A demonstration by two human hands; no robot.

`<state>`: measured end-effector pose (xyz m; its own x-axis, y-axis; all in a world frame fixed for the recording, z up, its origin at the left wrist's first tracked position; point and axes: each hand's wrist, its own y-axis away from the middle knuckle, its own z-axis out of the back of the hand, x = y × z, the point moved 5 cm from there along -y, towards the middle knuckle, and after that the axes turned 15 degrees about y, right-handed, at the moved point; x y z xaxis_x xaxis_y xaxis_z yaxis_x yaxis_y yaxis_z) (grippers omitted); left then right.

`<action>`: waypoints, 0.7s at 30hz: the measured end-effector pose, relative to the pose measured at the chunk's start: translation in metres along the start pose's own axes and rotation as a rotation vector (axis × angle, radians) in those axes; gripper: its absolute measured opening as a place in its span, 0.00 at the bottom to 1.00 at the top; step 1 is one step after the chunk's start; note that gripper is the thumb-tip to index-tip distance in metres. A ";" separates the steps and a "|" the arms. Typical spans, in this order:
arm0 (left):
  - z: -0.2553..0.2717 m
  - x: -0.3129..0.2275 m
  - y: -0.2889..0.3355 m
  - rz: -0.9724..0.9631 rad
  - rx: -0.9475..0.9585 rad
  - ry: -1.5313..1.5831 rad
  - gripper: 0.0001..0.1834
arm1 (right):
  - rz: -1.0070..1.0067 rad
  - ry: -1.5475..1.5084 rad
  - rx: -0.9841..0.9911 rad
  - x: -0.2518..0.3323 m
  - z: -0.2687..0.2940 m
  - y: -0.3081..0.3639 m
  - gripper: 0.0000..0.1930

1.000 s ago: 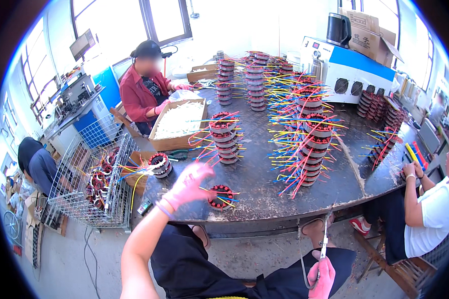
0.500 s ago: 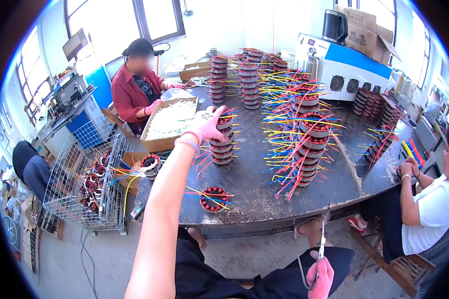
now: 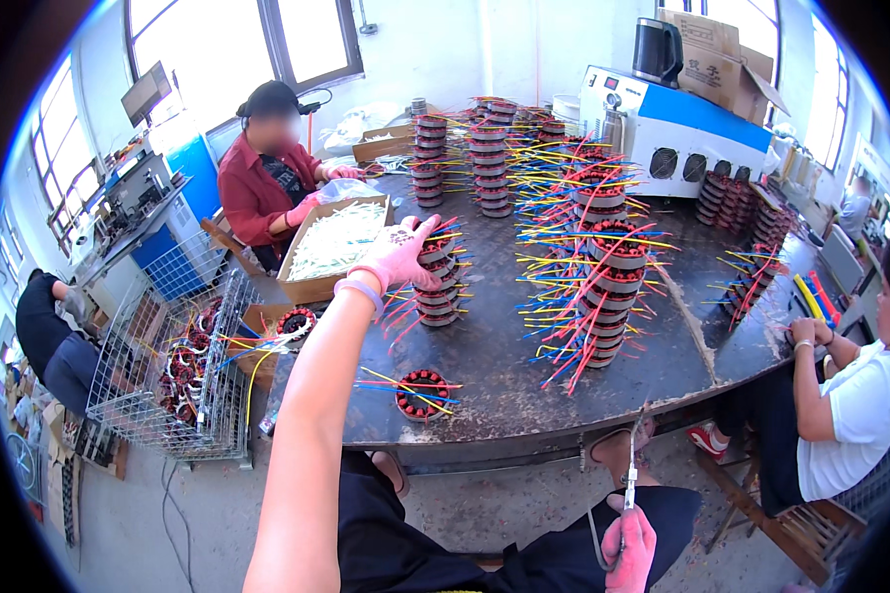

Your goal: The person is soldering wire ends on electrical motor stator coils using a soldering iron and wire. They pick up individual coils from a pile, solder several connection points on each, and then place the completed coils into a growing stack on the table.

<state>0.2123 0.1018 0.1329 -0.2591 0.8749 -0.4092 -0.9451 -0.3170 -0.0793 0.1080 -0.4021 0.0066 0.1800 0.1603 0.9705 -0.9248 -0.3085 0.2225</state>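
My left hand (image 3: 405, 259), in a pink glove, reaches forward over the dark table. Its thumb and fingers clasp the upper part of a stack of wound stators (image 3: 439, 308) with red, blue and yellow leads. Closer to me, a single stator (image 3: 424, 397) with red windings lies near the table's front edge, its leads spread to both sides. Low at the right, above my lap, my gloved right hand (image 3: 631, 550) is closed around a slim metal tool (image 3: 631, 482) with a long thin tip pointing up. The tool's exact kind is unclear.
Taller stator stacks (image 3: 608, 296) with bristling leads stand right of centre. A carton of white sleeves (image 3: 338, 242) sits at the left beside a co-worker (image 3: 267, 178). A wire basket (image 3: 173, 395) holds more stators. Another person (image 3: 845, 415) sits at the right edge.
My left hand has shifted slightly left and down around the stack's upper part. My right hand and its tool moved slightly left. At far left, a bending person has come into fuller view.
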 end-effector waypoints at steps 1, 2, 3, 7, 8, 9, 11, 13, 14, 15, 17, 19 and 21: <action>0.000 0.000 -0.001 0.003 0.000 0.037 0.62 | 0.001 0.000 0.000 0.000 0.000 0.000 0.20; 0.000 0.000 -0.003 0.005 -0.001 0.073 0.61 | 0.002 0.000 -0.001 0.000 0.000 0.000 0.20; 0.001 0.001 -0.005 0.008 -0.001 0.110 0.61 | 0.003 0.000 -0.001 0.000 0.001 0.000 0.20; -0.001 0.025 -0.010 -0.075 -0.082 0.135 0.61 | -0.003 -0.010 0.000 0.000 0.000 0.001 0.20; -0.001 0.024 -0.008 -0.078 -0.094 0.163 0.61 | -0.004 -0.014 -0.001 0.000 0.001 0.001 0.20; 0.000 0.023 -0.006 -0.097 -0.099 0.223 0.61 | -0.006 -0.018 -0.001 0.000 0.001 0.000 0.20; 0.001 0.021 -0.002 -0.131 -0.103 0.351 0.61 | -0.041 -0.043 -0.001 -0.004 0.007 -0.002 0.15; 0.007 0.020 -0.002 -0.147 -0.086 0.322 0.61 | -0.068 -0.054 -0.002 -0.007 0.008 -0.002 0.21; 0.009 0.019 -0.001 -0.147 -0.082 0.314 0.61 | -0.077 -0.052 -0.004 -0.007 0.007 -0.002 0.22; 0.010 0.019 0.000 -0.147 -0.077 0.305 0.61 | -0.085 -0.051 -0.006 -0.007 0.007 -0.002 0.22; 0.005 0.025 0.001 -0.148 -0.089 0.302 0.59 | -0.051 -0.042 -0.004 -0.003 0.001 -0.001 0.15; -0.003 0.024 0.003 -0.133 -0.081 0.322 0.59 | -0.027 -0.033 -0.004 -0.001 -0.001 -0.001 0.19; 0.000 0.019 0.001 -0.125 -0.080 0.326 0.58 | -0.013 -0.023 -0.006 -0.001 0.000 -0.002 0.19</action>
<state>0.2064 0.1176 0.1250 -0.0526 0.7499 -0.6595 -0.9436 -0.2534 -0.2129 0.1092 -0.4014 0.0054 0.1994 0.1429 0.9694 -0.9244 -0.3009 0.2345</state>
